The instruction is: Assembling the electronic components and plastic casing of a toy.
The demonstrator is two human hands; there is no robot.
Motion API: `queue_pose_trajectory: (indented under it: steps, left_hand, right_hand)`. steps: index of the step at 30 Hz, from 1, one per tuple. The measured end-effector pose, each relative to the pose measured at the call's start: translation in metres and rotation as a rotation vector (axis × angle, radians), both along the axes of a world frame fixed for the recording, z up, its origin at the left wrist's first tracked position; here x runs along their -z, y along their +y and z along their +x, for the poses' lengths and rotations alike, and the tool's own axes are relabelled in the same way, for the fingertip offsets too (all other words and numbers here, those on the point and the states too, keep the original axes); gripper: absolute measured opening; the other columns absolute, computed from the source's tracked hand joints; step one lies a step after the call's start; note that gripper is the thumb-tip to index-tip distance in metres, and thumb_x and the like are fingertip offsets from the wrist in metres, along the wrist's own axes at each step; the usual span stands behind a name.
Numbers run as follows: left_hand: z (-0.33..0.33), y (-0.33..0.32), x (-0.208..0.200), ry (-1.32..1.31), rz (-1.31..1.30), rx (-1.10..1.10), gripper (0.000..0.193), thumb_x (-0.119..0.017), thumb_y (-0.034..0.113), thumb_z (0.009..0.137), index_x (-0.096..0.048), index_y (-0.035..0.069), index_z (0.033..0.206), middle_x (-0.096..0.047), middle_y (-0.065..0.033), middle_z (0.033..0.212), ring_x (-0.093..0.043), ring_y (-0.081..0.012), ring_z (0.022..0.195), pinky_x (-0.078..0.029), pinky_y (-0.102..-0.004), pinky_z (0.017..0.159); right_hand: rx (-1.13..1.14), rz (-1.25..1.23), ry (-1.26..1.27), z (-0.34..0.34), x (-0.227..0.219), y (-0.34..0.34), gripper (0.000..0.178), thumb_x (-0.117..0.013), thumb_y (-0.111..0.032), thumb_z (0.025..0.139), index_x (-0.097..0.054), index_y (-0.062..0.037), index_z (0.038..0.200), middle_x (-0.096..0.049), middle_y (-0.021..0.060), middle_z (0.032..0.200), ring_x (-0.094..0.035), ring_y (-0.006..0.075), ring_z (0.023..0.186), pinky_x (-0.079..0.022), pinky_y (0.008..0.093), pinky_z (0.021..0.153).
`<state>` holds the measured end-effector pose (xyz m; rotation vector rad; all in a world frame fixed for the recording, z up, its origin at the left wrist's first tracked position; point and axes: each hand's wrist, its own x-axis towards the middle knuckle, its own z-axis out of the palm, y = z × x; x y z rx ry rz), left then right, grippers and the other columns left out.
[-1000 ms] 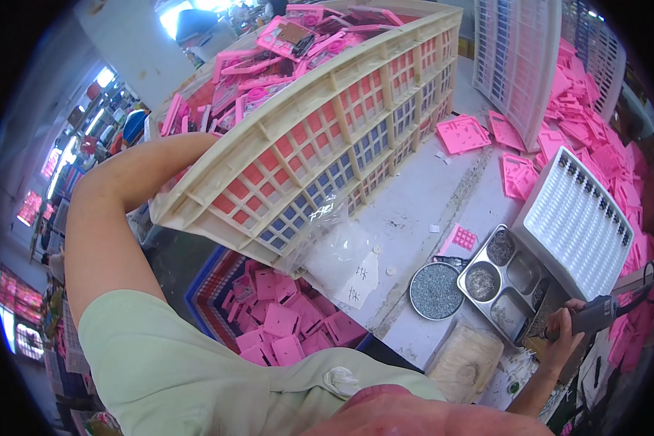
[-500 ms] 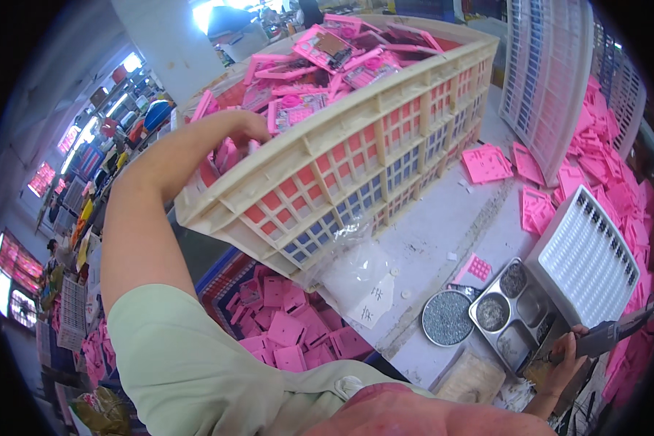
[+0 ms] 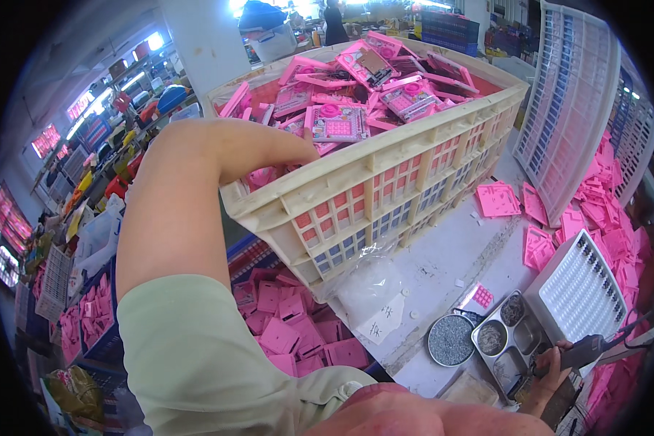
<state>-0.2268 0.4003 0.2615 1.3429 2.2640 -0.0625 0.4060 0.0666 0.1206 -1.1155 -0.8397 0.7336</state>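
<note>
A large cream plastic crate (image 3: 403, 163) stands tilted in my view, heaped with pink toy-like plastic units (image 3: 339, 123) that carry printed faces. My left hand (image 3: 298, 150) reaches over its near left corner and down among the units. Most of its fingers are hidden by the pile and the rim, so I cannot see what they touch. At the lower right, my right hand (image 3: 550, 370) is wrapped round a dark electric screwdriver (image 3: 583, 352). Beside that hand is a metal divided tray (image 3: 493, 336) with small parts in its compartments. A round dish (image 3: 450, 340) of tiny grey screws lies next to it.
A white ribbed tray (image 3: 578, 283) leans behind the metal tray. Pink plastic shells (image 3: 596, 182) are piled at the right beside an upright white crate (image 3: 567, 102). Below my left arm, a blue crate holds pink casings (image 3: 291, 327). A clear bag (image 3: 367, 280) lies by the cream crate.
My view has shifted, so the cream crate sits lower and further right. My left arm has moved right along with it, the hand still in the crate. My right hand keeps the screwdriver.
</note>
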Motion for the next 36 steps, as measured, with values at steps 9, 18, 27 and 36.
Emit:
queue_pose_trajectory:
  steps: [9, 18, 27, 36]
  left_hand:
    - [0.011, -0.007, 0.014, 0.086, -0.021, 0.04, 0.098, -0.085, 0.039, 0.077, -0.034, 0.017, 0.158, -0.039, -0.0203, 0.156, -0.052, -0.0441, 0.129, -0.052, -0.0703, 0.094]
    - [-0.008, -0.011, -0.011, 0.057, -0.135, 0.131, 0.096, -0.085, 0.032, 0.078, -0.035, 0.017, 0.157, -0.043, -0.0195, 0.153, -0.058, -0.0438, 0.122, -0.054, -0.0707, 0.091]
    - [0.008, -0.025, -0.026, 0.114, -0.084, 0.247, 0.094, -0.086, 0.024, 0.078, -0.035, 0.017, 0.157, -0.047, -0.0186, 0.15, -0.064, -0.0435, 0.115, -0.056, -0.0711, 0.088]
    - [-0.019, -0.045, -0.143, 0.46, 0.516, 0.483, 0.076, -0.089, 0.018, 0.07, -0.052, 0.006, 0.135, -0.065, -0.0186, 0.123, -0.068, -0.0318, 0.108, -0.057, -0.0356, 0.089]
  right_hand:
    - [0.078, -0.002, -0.035, 0.015, 0.003, -0.024, 0.032, -0.07, -0.016, 0.092, -0.052, -0.0044, 0.115, -0.044, -0.0031, 0.067, -0.042, 0.0063, 0.056, -0.036, 0.0238, 0.051]
    - [0.075, -0.013, -0.063, 0.037, 0.011, -0.024, 0.03, -0.068, -0.012, 0.094, -0.053, -0.0034, 0.118, -0.044, -0.0039, 0.071, -0.04, 0.0055, 0.06, -0.036, 0.0224, 0.054]
    - [0.014, 0.028, -0.063, 0.044, 0.011, -0.025, 0.029, -0.067, -0.014, 0.095, -0.052, -0.002, 0.117, -0.044, -0.0023, 0.071, -0.04, 0.0068, 0.06, -0.035, 0.0231, 0.055]
    - [0.029, 0.044, -0.076, 0.06, 0.013, -0.045, 0.031, -0.069, -0.014, 0.093, -0.054, -0.0002, 0.117, -0.053, -0.0001, 0.078, -0.047, 0.0072, 0.06, -0.037, 0.023, 0.054]
